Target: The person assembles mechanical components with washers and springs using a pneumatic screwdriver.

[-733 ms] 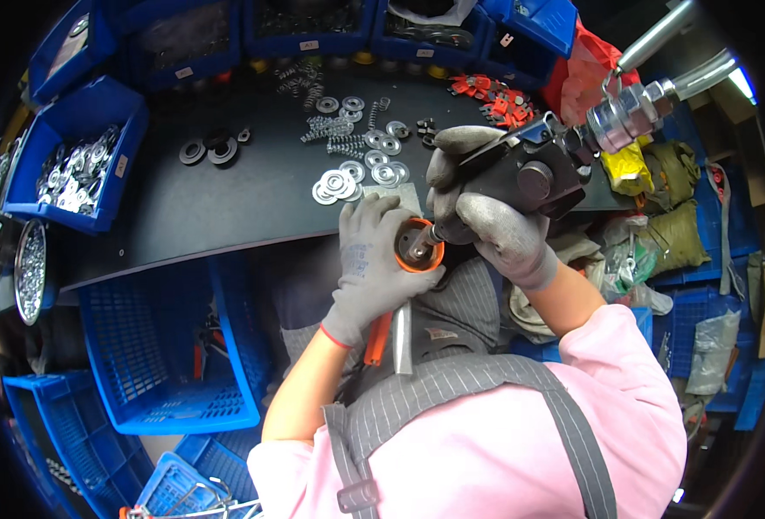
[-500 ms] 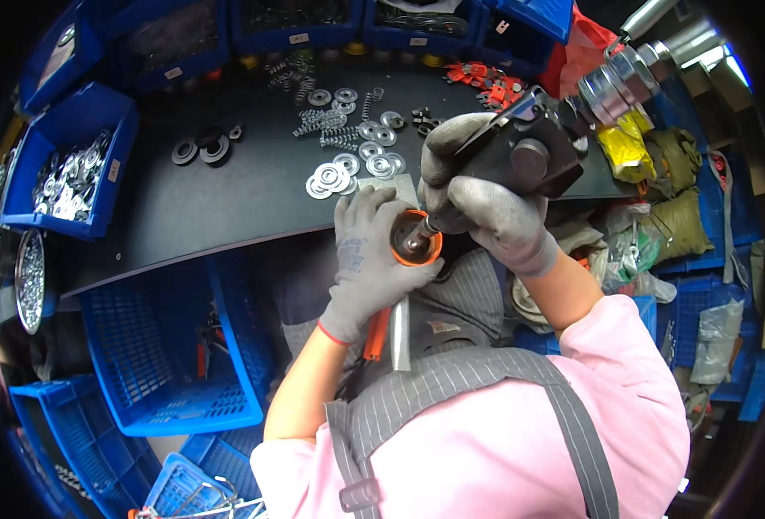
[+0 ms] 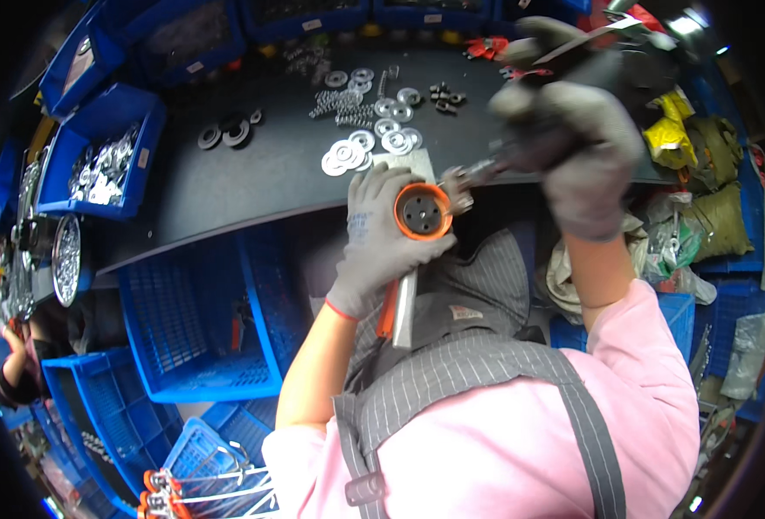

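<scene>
My left hand [image 3: 372,229], in a grey glove, is closed around a round orange-rimmed housing [image 3: 400,201] near the table's front edge. A dark disc with small holes shows inside the housing. Orange and silver bars [image 3: 406,311] hang below that hand. My gloved right hand [image 3: 594,147] grips a dark power driver [image 3: 637,78], smeared by motion. The driver's tip points down-left, just right of the housing and apart from the disc. Beyond my left hand, silver washers [image 3: 345,154] and springs [image 3: 348,108] lie on the dark tabletop.
Blue bins line the back. A blue bin of metal parts [image 3: 110,164] stands at left, beside dark rings [image 3: 235,131]. Small black parts [image 3: 445,97] and orange clips [image 3: 486,48] lie farther back. Below the table is a blue crate [image 3: 175,294]; a yellow bag [image 3: 669,134] sits at right.
My right hand has lifted the driver out of the housing and moved it up and right, uncovering the dark disc. My left hand keeps hold of the housing. The whole view has shifted slightly.
</scene>
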